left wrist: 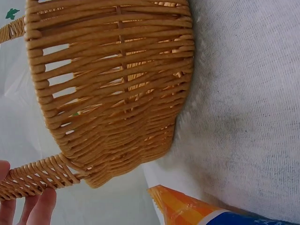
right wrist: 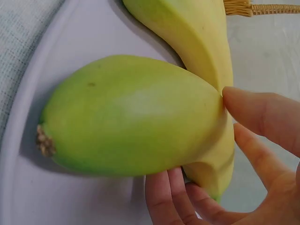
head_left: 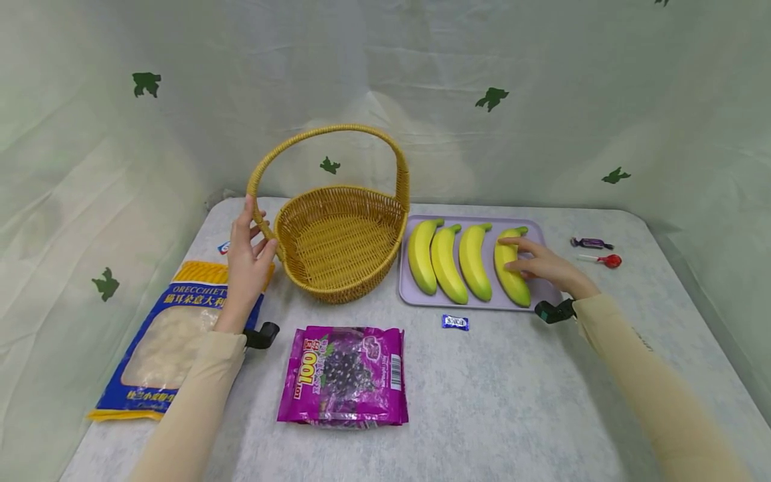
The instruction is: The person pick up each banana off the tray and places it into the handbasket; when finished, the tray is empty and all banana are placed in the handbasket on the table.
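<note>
My left hand grips the lower left side of a wicker basket by its tall handle. In the left wrist view the fingers lie on both sides of the handle. The basket holds nothing. On the right, my right hand holds the rightmost banana between thumb and fingers. That banana lies on a lilac tray, blossom end toward me. Several bananas lie side by side there, including a neighbouring banana. Some right fingertips are hidden behind the held banana.
A blue pasta bag lies under my left forearm. In front of the basket is a purple candy bag. A small blue-wrapped sweet sits before the tray. Right of the tray lie a purple-wrapped candy and a red lollipop.
</note>
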The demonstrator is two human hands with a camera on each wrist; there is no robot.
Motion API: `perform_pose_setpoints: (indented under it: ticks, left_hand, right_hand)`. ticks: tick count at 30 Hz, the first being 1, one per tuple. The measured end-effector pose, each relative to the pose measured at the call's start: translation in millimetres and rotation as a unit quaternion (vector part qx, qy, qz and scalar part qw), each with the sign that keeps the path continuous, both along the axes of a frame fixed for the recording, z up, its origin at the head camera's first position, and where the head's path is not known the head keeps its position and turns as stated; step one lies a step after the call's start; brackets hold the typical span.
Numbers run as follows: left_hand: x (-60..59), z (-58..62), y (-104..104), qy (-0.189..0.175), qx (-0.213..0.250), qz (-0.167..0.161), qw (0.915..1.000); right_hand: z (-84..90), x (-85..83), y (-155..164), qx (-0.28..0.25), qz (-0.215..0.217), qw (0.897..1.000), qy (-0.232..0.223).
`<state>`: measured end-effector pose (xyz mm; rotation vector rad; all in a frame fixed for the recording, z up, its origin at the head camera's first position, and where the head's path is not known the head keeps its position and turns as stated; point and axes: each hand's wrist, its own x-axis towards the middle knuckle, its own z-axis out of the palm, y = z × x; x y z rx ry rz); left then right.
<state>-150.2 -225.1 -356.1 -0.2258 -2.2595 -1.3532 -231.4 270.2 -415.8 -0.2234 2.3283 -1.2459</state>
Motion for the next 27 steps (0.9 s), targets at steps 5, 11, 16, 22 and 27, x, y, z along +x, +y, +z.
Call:
perform_pose_setpoints:
  ticks: [5, 11, 16, 22, 27]
  left_hand:
    - [-0.1, -0.8, 0, -0.001, -0.004, 0.001, 1.0]
    - [0.3, 0.7, -1, -0.002, -0.009, -0.001, 1.0]
    - [0.9, 3.3, -2, -0.01, 0.006, -0.008, 0.9999]
    - [1.4, 3.7, -1, -0.011, 0.001, -0.007, 0.9999]
    - [1.5, 3.7, 1, -0.013, -0.014, 0.003, 0.9998]
  right_hand:
    - [-0.4, -0.5, -1, -0.01, -0.018, 1.0, -0.002]
    - [10.4, 5.1, -6, -0.026, -0.015, 0.999, 0.018]
    - [26.1, 12.2, -19, -0.046, 0.009, 0.998, 0.033]
    - [46.6, 18.4, -48, -0.071, 0.056, 0.995, 0.05]
    - [60.6, 21.7, -81, -0.097, 0.111, 0.987, 0.056]
